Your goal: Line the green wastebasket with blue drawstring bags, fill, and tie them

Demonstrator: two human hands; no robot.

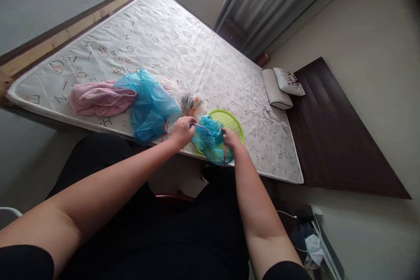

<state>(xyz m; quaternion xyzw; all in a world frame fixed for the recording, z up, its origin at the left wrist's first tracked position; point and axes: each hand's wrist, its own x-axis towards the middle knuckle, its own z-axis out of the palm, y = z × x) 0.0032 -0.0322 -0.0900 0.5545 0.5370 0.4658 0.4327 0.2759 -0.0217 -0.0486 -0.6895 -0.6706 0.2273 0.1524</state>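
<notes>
L hand (183, 132), just below ctr of frame, has fingers closed on the red drawstring (202, 128) at the edge of a small blue plastic bag (211, 142); R hand (231, 138), a bit right of it, grips the bag's other side. The bag sits btwn the hands, crumpled, in front of & partly over a lime-green basket (228, 119) near the mattress's front edge. Just L of the basket: clear bag (191, 104) w/ grey & orange bits showing thru; then a bigger blue bag (149, 107), mid-left, touching a bunched pink towel (101, 97). All on a white mattress (203, 59) w/ letter print. Right side of frame: white pillow (275, 89) & patterned cushion (288, 82) by the dark headboard (341, 140). Grey curtain (278, 4), upper right.
</notes>
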